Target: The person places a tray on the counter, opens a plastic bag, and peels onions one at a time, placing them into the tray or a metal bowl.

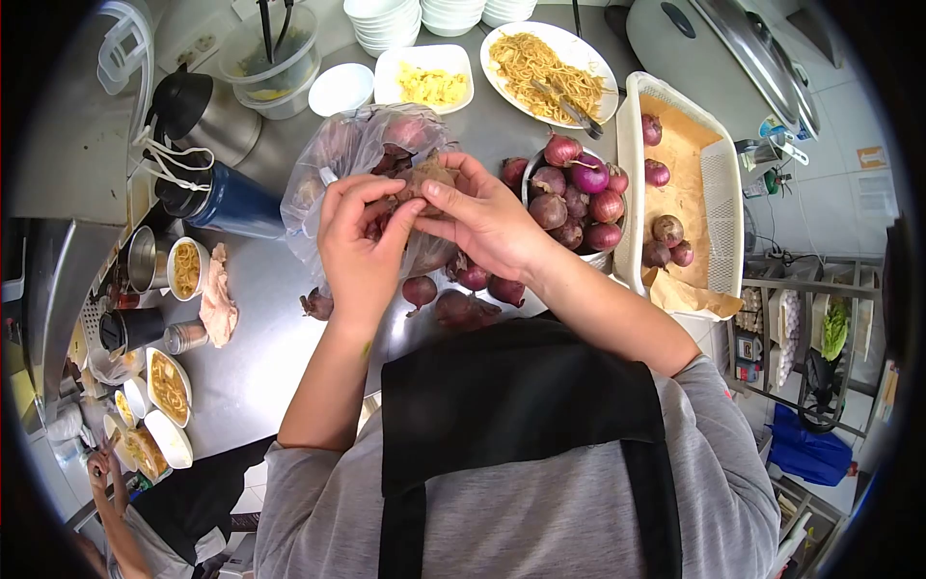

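Between the fingertips of both hands is an onion [431,176] with loose brown, papery skin, partly hidden by the fingers. My left hand [363,224] pinches it from the left, thumb and fingertips together. On the other side my right hand [487,214] grips it with the thumb on top. Beneath them lies a clear plastic bag [313,183] with red onions in it. Several loose red onions [419,291] rest on the steel counter [253,372] in front of my apron. A metal bowl [598,259] heaped with red onions [576,201] stands just right of my right hand.
A cream plastic basket [632,174] lined with brown paper holds several onions at right. Behind are a noodle plate [602,68] with tongs, a dish of yellow food [384,72] and stacked bowls [384,21]. A blue flask [236,201] stands left. Another person's hand [98,466] shows lower left.
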The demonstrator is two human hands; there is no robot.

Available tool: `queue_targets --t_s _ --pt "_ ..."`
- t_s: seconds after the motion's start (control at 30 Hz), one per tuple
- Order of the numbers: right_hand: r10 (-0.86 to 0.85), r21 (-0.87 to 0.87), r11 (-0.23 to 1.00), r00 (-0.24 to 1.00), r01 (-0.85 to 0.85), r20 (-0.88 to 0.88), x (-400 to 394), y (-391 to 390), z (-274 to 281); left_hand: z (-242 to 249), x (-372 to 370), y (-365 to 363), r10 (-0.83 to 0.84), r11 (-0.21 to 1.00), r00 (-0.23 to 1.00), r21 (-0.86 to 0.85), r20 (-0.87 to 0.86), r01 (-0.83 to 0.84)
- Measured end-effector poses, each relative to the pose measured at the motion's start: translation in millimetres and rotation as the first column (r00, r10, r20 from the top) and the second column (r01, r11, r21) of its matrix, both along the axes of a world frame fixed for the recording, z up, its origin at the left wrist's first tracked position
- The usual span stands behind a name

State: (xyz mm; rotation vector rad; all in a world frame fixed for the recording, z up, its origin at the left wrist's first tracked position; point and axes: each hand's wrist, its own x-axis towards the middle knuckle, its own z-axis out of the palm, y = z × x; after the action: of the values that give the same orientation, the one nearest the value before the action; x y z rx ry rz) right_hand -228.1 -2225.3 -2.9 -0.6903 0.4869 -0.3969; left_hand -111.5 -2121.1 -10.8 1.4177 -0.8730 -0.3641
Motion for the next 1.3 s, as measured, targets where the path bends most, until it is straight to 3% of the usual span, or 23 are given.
queue_targets --t_s 0.2,0.3,0.47,0.53,0.6,0.67,0.77,0.83,1.03,1.17,1.27,1.3 --pt "-0.057 0.04 0.997 0.998 0.059 -0.035 0.1 3.4 -2.9 -9.2 2.4 0.1 0.078 0.993 0.993 0.083 0.089 -0.086" --pt "-0.056 0.032 0.998 0.998 0.058 -0.041 -1.8 3.2 -3.6 -16.3 10.0 -1.8 0.147 0.985 0.989 0.09 0.03 -0.149" --pt "-0.04 -0.07 0.997 0.999 0.037 -0.033 -4.8 2.2 -12.0 -5.3 7.6 2.3 0.033 0.99 0.995 0.138 -0.098 -0.019" --pt "-0.04 -0.073 0.997 0.999 0.039 -0.015 -4.4 3.0 -11.2 2.9 1.7 -0.6 -0.03 0.998 0.999 0.051 0.017 0.029" --pt "-0.043 -0.077 0.996 0.999 0.043 0.004 -5.2 2.5 -9.7 -5.8 6.7 3.0 -0.065 0.996 0.993 0.071 0.094 0.058" --pt "-0.018 -0.213 0.977 0.997 0.001 -0.075 -9.0 0.6 -7.7 -7.5 7.3 3.5 -0.106 0.992 0.98 0.093 0.168 0.091" --pt "0.002 -0.363 0.93 0.991 -0.051 -0.134 -10.2 -1.1 -0.3 -4.9 7.0 4.4 -0.074 0.993 0.967 0.103 0.245 0.05" --pt "0.003 -0.391 0.918 0.986 -0.07 -0.168 -10.1 -0.3 0.9 -9.8 9.8 3.1 -0.052 0.997 0.936 0.073 0.348 0.028" --pt "-0.011 -0.434 0.897 0.979 -0.079 -0.202 -10.2 3.2 0.0 -12.1 8.9 0.2 0.023 0.996 0.904 0.069 0.428 -0.058" --pt "0.007 -0.352 0.933 0.979 -0.079 -0.203 -10.9 2.8 3.3 -10.8 7.6 -3.4 0.085 0.991 0.921 0.064 0.381 -0.118" --pt "0.003 -0.205 0.978 0.994 -0.026 -0.109 -13.3 3.2 3.4 -25.0 17.6 -0.8 0.055 0.967 0.997 0.244 0.06 -0.068" --pt "0.004 -0.206 0.978 0.994 -0.027 -0.11 -13.8 2.9 2.4 -25.6 18.1 -1.2 0.056 0.967 0.997 0.243 0.06 -0.069"
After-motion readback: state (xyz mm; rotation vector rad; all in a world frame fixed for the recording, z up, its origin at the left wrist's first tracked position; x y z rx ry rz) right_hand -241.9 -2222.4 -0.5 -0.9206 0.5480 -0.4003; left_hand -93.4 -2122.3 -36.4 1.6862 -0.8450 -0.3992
